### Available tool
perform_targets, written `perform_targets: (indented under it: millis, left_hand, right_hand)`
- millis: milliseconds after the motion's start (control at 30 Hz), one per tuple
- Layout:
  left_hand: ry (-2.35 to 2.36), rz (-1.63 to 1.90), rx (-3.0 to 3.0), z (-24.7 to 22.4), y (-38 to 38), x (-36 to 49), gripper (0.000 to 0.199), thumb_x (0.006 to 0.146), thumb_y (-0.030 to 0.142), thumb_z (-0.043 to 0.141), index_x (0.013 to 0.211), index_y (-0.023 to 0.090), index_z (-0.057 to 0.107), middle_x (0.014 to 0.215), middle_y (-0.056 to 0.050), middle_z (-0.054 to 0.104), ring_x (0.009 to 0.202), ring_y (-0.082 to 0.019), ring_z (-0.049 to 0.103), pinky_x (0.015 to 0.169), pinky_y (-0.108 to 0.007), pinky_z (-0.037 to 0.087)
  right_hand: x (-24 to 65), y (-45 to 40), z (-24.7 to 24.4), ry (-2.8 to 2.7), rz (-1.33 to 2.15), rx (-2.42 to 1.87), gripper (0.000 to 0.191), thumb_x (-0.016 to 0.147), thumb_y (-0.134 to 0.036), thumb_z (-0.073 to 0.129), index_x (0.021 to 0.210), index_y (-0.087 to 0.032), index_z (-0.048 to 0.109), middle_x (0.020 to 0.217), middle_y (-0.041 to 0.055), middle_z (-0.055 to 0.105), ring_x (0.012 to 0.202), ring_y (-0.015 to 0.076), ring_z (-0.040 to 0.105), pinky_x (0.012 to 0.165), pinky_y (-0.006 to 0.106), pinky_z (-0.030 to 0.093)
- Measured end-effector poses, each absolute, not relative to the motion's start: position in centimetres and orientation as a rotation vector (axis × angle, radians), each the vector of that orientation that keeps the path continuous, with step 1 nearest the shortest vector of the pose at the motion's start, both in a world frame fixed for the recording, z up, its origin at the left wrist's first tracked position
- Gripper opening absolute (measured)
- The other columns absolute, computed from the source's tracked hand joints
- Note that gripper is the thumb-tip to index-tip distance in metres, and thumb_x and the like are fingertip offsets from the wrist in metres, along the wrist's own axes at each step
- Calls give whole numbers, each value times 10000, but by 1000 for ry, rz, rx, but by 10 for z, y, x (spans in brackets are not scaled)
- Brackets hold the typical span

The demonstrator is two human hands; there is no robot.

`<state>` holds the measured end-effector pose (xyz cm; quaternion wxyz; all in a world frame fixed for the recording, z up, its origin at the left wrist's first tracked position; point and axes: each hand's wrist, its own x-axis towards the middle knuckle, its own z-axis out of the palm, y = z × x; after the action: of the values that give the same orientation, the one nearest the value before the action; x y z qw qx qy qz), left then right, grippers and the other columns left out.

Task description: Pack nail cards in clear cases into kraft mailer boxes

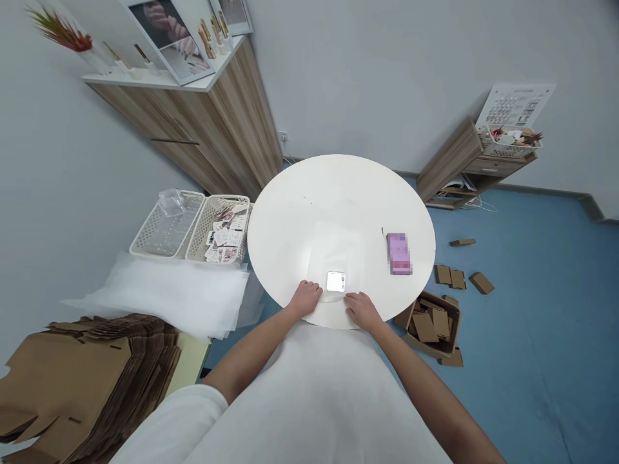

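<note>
On the white round table (343,193) lies a small clear case (335,281) with a bright white face, on a thin translucent sheet (316,261) near the front edge. My left hand (306,298) is at the sheet's left lower corner, its fingers closed on the edge. At the right lower corner, my right hand (360,309) has its fingers closed on the sheet too. The case sits between and slightly beyond both hands. A purple and pink box (399,254), partly pixelated, rests farther right on the table.
Left of the table stand a basket of cards (225,232), a basket with clear bags (167,225), white translucent sheets (178,287) and stacked flat cardboard (68,374). A carton of small brown boxes (435,322) is on the floor at right.
</note>
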<state>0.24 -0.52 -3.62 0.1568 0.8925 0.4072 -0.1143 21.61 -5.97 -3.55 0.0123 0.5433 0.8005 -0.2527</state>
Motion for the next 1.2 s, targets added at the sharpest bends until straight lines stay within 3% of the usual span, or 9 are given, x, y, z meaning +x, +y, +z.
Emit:
perform_targets:
  millis: [100,267,533,667,767,900,1033,1133,1200]
  left_hand:
    - [1187,-318,2513,-35,-7,0,162,786,133,384,837,174,532,842,-76,589,818,-199,547,787,-346,336]
    - [1128,-330,2396,-27,-12,-8,192,823,180,334,819,194,525,775,-46,623,709,-190,573,708,-327,364]
    - [1252,-237,2057,-30,-6,-14,211,838,266,342,855,221,547,795,-18,637,734,-169,578,624,-262,391]
    - [1350,-214,1953,-37,-2,-11,166,810,248,395,800,208,555,816,-15,634,755,-154,574,610,-237,400]
    - [1392,-236,1958,-41,-2,-7,135,798,236,417,798,203,548,827,-22,629,756,-155,572,608,-238,401]
    - [1454,-255,1990,-43,-3,-3,154,792,197,414,901,204,523,889,-44,610,804,-179,565,637,-268,403]
    - [1418,-196,2204,-40,-6,2,269,773,98,387,997,197,497,1034,-77,556,927,-202,533,746,-322,390]
    - [1158,-74,2530,-36,-12,5,323,744,78,411,1027,206,501,1187,-84,476,1121,-217,416,894,-360,317]
    - [981,-55,2624,-34,-17,7,301,734,168,476,1032,205,505,1277,-86,405,1222,-243,297,975,-395,226]
  right_hand:
    - [217,-62,-37,2510,-850,1746,277,756,-113,442,1008,-170,543,1059,91,579,942,203,533,852,345,368]
    - [214,-78,-33,2392,-972,1886,275,764,-58,373,958,-184,520,944,68,593,865,186,532,742,291,389]
    - [215,-85,-31,2063,-1348,2238,178,803,-173,346,930,-229,457,846,11,591,758,154,533,674,256,380]
    - [216,-77,-37,1914,-1297,2367,158,780,-167,332,891,-226,428,723,-2,544,657,151,499,583,240,360]
    - [214,-74,-40,2019,-1136,2312,196,760,-123,289,846,-229,431,761,1,516,621,141,462,552,232,340]
    - [210,-70,-43,2273,-1016,2053,280,727,-64,296,877,-233,461,978,15,510,680,129,478,575,227,359]
    - [209,-67,-46,2397,-826,1899,287,749,-52,330,906,-211,509,1089,55,520,887,168,503,680,254,400]
    - [209,-68,-45,2503,-623,1805,226,772,-101,384,908,-184,545,1195,102,489,1077,221,439,818,327,383]
    - [210,-69,-43,2574,-549,1743,184,781,-199,445,928,-168,552,1274,122,434,1184,256,354,902,385,334]
